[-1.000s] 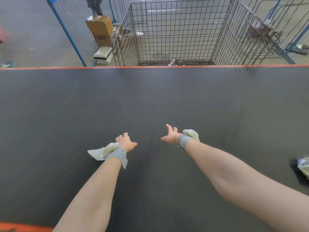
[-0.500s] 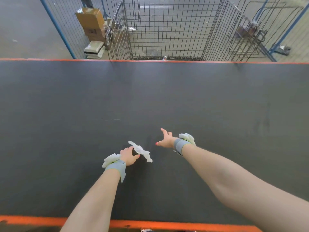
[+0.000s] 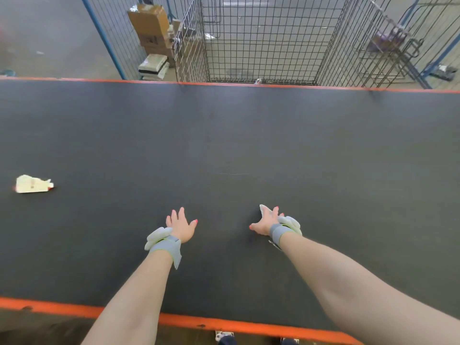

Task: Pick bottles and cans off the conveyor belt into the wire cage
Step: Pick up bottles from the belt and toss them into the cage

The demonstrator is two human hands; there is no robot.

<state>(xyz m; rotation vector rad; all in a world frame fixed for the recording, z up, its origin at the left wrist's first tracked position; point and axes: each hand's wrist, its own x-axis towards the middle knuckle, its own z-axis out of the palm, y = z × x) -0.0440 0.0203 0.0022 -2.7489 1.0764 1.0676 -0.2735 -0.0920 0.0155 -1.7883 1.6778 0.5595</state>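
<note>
My left grip [image 3: 180, 224] is wide, fingers splayed and holding nothing, out over the conveyor belt [image 3: 249, 145]. My right grip [image 3: 266, 220] is equally wide beside it at 3 o'clock, fingers straight and thumb out. The only candidate on the belt is a flattened pale container [image 3: 32, 184] with a red end, lying well apart at 9 o'clock from the left grip. It is blurred, so it may be a squashed bottle or only a carton. I judge the step in hand to be the reach for it: I would sweep the left grip toward 9 o'clock, close round the thicker body rather than the thin red end, and aim a little ahead in case the belt is running. The wire cage [image 3: 261, 46] stands at 12 o'clock just past the far orange edge [image 3: 298, 86], with bare belt between it and both grips, so a throw has open room. The near orange edge [image 3: 224, 324] runs under my forearms. Cardboard boxes [image 3: 149, 23] sit at 11 o'clock, outside the cage.
</note>
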